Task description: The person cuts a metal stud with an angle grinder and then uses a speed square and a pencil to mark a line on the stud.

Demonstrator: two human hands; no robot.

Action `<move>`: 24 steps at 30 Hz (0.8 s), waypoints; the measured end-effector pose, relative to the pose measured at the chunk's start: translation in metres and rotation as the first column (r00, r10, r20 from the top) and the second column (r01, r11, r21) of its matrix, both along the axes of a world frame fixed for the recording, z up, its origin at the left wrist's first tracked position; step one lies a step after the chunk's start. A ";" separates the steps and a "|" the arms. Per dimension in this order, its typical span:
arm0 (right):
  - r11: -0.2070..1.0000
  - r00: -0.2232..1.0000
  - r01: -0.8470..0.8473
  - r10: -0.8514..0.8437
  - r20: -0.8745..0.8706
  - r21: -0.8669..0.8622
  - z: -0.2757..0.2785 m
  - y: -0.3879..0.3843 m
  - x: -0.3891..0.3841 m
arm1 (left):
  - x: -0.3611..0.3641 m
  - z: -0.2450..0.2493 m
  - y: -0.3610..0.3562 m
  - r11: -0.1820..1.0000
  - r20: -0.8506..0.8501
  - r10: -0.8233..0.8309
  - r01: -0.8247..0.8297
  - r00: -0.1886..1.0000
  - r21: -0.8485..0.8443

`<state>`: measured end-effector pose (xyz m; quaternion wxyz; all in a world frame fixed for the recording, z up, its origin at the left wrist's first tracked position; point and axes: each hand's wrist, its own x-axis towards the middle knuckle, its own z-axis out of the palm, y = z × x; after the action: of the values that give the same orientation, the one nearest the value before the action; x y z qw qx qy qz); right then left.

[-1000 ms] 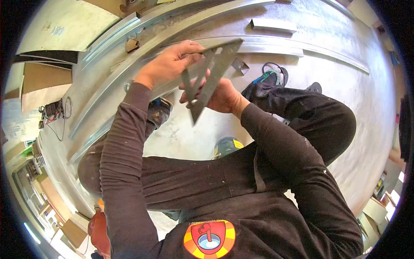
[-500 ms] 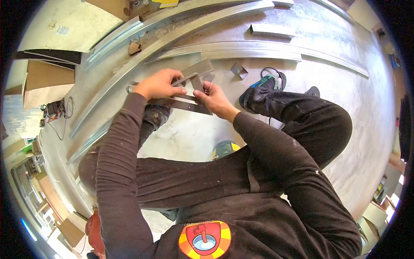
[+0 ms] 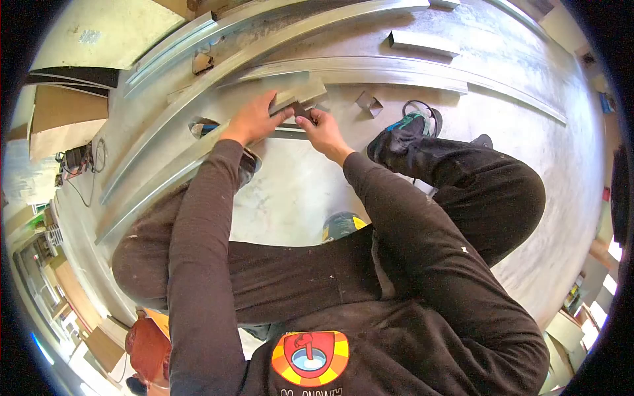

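Observation:
A metal channel piece (image 3: 307, 91) with a dark flap sits between my two hands, out over the floor in front of my legs. My left hand (image 3: 254, 120) grips its left side, the thumb stretched toward the flap. On the right, my right hand (image 3: 325, 134) pinches the dark flap between thumb and fingers. A narrow dark strip of metal (image 3: 290, 133) runs just below the fingers, partly covered by them. Long galvanized metal channels (image 3: 356, 69) lie on the floor just beyond the hands.
A small bent metal offcut (image 3: 369, 103) lies near my right shoe (image 3: 404, 135). Farther off is a short channel (image 3: 424, 43). A black-and-yellow round object (image 3: 343, 226) stands between my legs. Boards (image 3: 71, 122) lean at the left, near a dark corded device (image 3: 78, 160).
Both hands have moved slightly away from my body with the metal channel piece. The piece has tilted, so its wide dark lower side now shows only as a narrow strip.

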<state>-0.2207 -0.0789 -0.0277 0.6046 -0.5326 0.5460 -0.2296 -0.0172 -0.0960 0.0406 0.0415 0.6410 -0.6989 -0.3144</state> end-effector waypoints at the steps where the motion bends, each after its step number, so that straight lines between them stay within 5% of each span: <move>1: 1.000 1.000 0.012 -0.013 -0.013 -0.025 0.005 -0.003 0.002 | 0.004 -0.003 -0.005 1.000 -0.002 0.006 -0.006 1.000 0.002; 5: 0.980 0.994 0.087 -0.072 0.087 -0.177 -0.009 -0.008 0.001 | 0.008 0.003 -0.016 0.997 -0.028 -0.026 0.028 0.999 0.071; 8: 0.990 0.997 0.049 -0.041 0.068 -0.131 -0.013 -0.006 -0.004 | 0.009 0.002 -0.028 0.952 -0.068 -0.037 0.055 0.997 0.300; 10: 0.997 1.000 -0.009 0.009 -0.003 -0.071 0.006 -0.002 -0.013 | 0.014 -0.008 -0.032 0.935 -0.312 -0.078 0.178 0.947 0.306; 13: 0.996 0.993 -0.086 0.085 -0.086 -0.011 0.028 0.010 -0.023 | 0.006 0.014 -0.039 0.821 -0.199 -0.112 0.203 0.974 0.534; 14: 0.994 0.989 -0.107 0.105 -0.105 -0.010 0.031 0.014 -0.025 | 0.024 -0.049 -0.030 0.877 -0.305 -0.040 0.180 0.951 0.445; 21: 0.989 0.988 0.035 -0.056 0.147 0.144 0.012 0.030 -0.022 | 0.013 -0.012 -0.018 0.900 -0.335 -0.013 0.157 0.942 0.407; 24: 0.987 0.955 0.070 -0.109 0.274 0.148 0.008 0.034 -0.023 | 0.020 -0.031 -0.014 0.866 -0.507 0.151 0.134 0.849 0.482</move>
<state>-0.2433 -0.0453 -0.0195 0.6999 -0.4266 0.4926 -0.2924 0.0026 -0.1097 0.0100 0.0657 0.5209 -0.5515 -0.6482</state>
